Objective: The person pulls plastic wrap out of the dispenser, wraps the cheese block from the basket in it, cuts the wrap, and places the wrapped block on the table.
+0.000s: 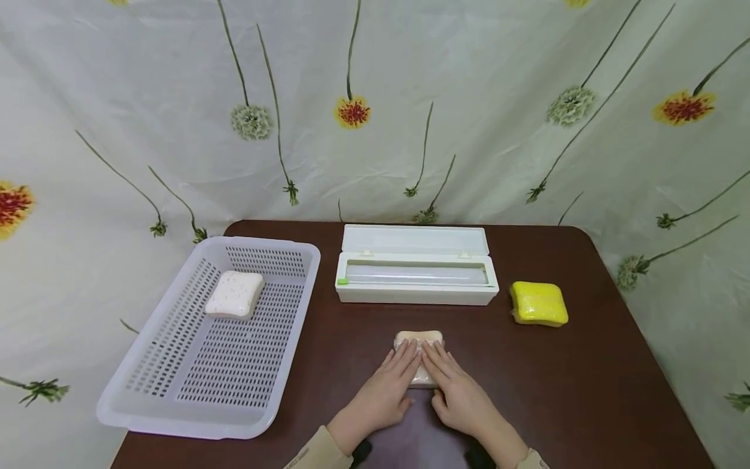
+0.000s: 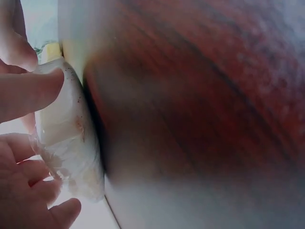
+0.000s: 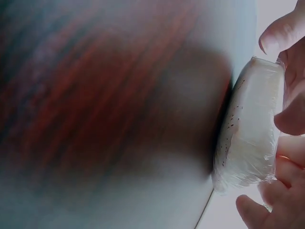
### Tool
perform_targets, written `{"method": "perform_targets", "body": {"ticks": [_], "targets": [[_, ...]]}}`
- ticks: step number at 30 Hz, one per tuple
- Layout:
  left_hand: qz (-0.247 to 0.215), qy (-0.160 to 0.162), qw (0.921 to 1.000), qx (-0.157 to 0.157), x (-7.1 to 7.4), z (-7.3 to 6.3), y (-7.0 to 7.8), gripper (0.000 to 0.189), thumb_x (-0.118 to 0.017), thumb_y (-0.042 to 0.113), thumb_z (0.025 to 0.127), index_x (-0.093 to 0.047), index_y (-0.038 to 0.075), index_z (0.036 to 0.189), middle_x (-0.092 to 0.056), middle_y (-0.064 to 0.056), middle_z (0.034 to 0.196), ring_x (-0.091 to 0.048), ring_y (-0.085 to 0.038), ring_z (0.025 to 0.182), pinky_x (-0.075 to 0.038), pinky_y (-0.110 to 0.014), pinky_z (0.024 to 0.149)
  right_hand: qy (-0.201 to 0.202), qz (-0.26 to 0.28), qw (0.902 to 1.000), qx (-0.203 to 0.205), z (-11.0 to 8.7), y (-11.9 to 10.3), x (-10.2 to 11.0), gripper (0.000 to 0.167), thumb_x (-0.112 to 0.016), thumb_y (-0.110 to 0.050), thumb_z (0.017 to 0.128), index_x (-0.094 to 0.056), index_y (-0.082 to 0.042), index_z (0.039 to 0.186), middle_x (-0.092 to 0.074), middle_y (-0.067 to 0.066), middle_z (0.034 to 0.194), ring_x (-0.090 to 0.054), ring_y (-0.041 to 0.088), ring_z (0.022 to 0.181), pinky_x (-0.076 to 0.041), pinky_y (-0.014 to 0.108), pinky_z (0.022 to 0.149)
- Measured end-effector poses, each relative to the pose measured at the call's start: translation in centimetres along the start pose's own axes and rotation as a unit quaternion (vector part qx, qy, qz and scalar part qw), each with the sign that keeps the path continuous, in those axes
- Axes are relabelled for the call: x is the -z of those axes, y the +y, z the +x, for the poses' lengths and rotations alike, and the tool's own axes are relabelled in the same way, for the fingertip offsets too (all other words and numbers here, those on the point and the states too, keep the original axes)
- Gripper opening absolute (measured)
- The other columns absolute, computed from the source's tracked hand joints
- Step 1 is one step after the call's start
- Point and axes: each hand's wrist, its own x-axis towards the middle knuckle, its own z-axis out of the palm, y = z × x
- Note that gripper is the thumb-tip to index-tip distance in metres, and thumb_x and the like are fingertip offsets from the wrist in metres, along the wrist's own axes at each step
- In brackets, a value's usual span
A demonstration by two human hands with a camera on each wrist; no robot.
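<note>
A pale bar of soap (image 1: 419, 336) with dark specks, wrapped in clear film, lies on the table before me. Both hands rest on top of it with fingers extended, the left hand (image 1: 381, 394) from the left and the right hand (image 1: 465, 398) from the right. Their fingertips nearly meet over the bar. In the left wrist view, loose film creases along one end of the soap (image 2: 66, 119). The right wrist view shows specks on the soap's (image 3: 248, 119) lower side, with film bunched at its end.
A white perforated basket (image 1: 293, 326) at the left holds an unwrapped speckled soap bar (image 1: 236, 294). Behind my hands stands a white cling film dispenser (image 1: 417, 294), lid raised. A yellow film-wrapped block (image 1: 539, 303) sits at the right on the dark brown table (image 1: 586, 391). A flowered curtain hangs behind.
</note>
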Motion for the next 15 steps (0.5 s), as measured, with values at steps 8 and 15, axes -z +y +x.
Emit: {"method": "perform_targets", "body": {"ticks": [8, 15], "targets": [[-0.007, 0.035, 0.9994, -0.005, -0.1, 0.4, -0.5, 0.074, -0.075, 0.012, 0.085, -0.04, 0.002, 0.149, -0.032, -0.014, 0.159, -0.026, -0.029, 0.149, -0.032, -0.046, 0.117, -0.002, 0.012, 0.9999, 0.006, 0.1, 0.8, 0.3, 0.071, -0.073, 0.002, 0.073, -0.05, 0.003, 0.141, -0.043, 0.014, 0.153, -0.039, 0.035, 0.141, -0.043, 0.048, 0.106], [-0.055, 0.051, 0.9971, 0.01, 0.1, -0.2, -1.4, 0.078, -0.08, 0.005, 0.077, -0.044, 0.009, 0.146, -0.032, -0.009, 0.16, -0.022, -0.029, 0.151, -0.025, -0.053, 0.119, 0.028, 0.008, 0.9993, 0.023, -0.2, 1.9, 0.3, 0.083, -0.077, 0.011, 0.066, -0.051, -0.004, 0.143, -0.044, 0.014, 0.152, -0.041, 0.042, 0.138, -0.05, 0.045, 0.101]]}}
